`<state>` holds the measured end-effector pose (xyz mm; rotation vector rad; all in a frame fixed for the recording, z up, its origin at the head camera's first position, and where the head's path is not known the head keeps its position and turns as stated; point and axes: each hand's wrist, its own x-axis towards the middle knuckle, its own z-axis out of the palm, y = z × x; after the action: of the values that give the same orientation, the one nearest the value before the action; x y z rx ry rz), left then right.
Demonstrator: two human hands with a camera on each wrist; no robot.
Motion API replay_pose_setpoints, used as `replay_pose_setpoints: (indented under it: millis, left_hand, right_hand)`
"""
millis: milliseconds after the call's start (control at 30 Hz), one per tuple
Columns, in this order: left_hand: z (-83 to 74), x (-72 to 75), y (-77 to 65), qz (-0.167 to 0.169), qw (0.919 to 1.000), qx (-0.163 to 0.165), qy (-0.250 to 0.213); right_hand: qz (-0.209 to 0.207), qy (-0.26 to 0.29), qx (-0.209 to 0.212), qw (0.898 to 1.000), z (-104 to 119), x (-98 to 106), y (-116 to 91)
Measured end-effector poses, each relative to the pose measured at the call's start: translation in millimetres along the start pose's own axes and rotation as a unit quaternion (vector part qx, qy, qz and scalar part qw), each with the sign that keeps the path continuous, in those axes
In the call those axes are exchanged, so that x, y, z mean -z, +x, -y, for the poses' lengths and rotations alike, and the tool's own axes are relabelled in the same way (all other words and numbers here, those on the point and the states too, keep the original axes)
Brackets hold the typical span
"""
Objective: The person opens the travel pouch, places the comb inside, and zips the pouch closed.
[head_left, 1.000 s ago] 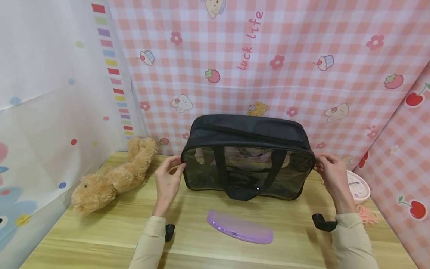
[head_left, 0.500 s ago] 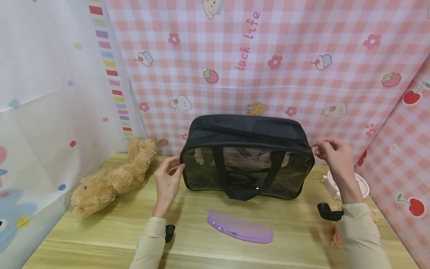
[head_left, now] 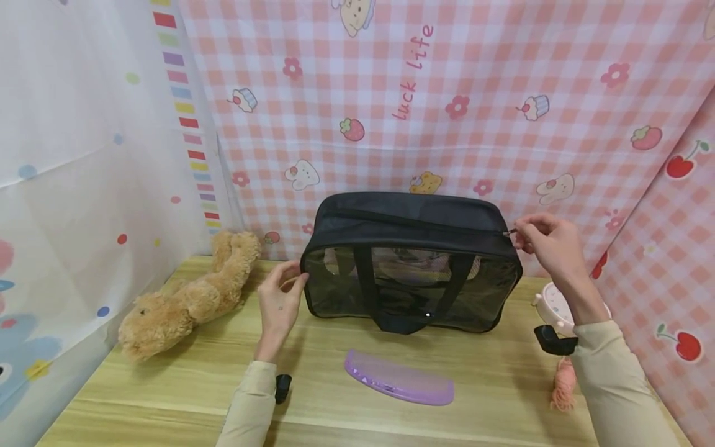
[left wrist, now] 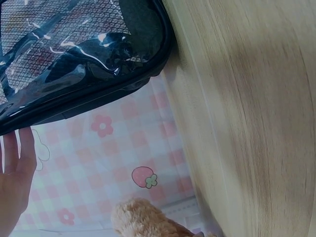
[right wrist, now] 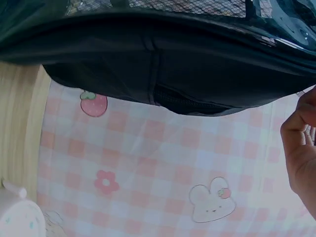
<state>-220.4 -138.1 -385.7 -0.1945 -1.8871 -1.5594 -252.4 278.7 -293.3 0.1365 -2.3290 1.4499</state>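
A black zip-top bag (head_left: 416,214) with a see-through front stands upright on the table, its strap handle hanging down the front. My left hand (head_left: 278,307) holds the bag's left end edge between thumb and fingers; in the left wrist view, its fingers (left wrist: 25,148) reach up to the dark piping. At the top right end, my right hand (head_left: 553,248) pinches a small zipper pull (head_left: 509,233). In the right wrist view, a length of zipper (right wrist: 197,104) shows along the bag's top, and the right hand's curled fingers are at the frame's edge. Mesh shows behind the clear panel.
A purple comb (head_left: 399,379) lies in front of the bag. To the left lies a tan plush toy (head_left: 192,301). On the right are a pale pink clock (head_left: 553,304), partly behind my forearm, and a pink yarn bundle (head_left: 564,382). A checked cloth (head_left: 268,136) hangs behind.
My right hand has moved up from the bag's right side to its top right corner and slightly left, with the zipper pull. The left hand stays at the left edge.
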Motion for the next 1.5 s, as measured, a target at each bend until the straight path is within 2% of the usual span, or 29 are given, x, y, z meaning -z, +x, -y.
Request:
replay_pose_setpoints:
  millis: [200, 433, 600, 767, 967, 1267, 1500]
  left_hand:
    - [0.2, 1.4, 0.9, 0.002, 1.0000, 0.000, 0.004]
    - [-0.2, 1.7, 0.8, 0.005, 0.9999, 0.000, 0.009]
    - [-0.8, 1.4, 0.3, 0.007, 0.9999, 0.003, 0.011]
    - [-1.9, 1.0, -0.9, 0.009, 0.9999, 0.007, 0.010]
    - [-3.2, 0.8, -2.0, 0.008, 0.9999, 0.009, 0.003]
    - [-3.7, 0.0, -1.7, 0.003, 1.0000, 0.002, 0.003]
    - [-3.3, -0.1, -2.0, 0.005, 1.0000, -0.001, 0.006]
  right_hand:
    - [0.032, -0.100, 0.032, 0.994, 10, -4, 4]
    - [0.081, -0.158, 0.072, 0.982, 27, -6, 12]
    - [0.120, -0.185, 0.072, 0.973, 42, -5, 18]
    - [0.157, -0.232, 0.070, 0.957, 61, -8, 21]
    - [0.194, -0.251, 0.083, 0.945, 85, -17, 27]
    - [0.220, -0.288, 0.099, 0.927, 105, -32, 34]
    - [0.231, -0.297, 0.103, 0.921, 118, -45, 39]
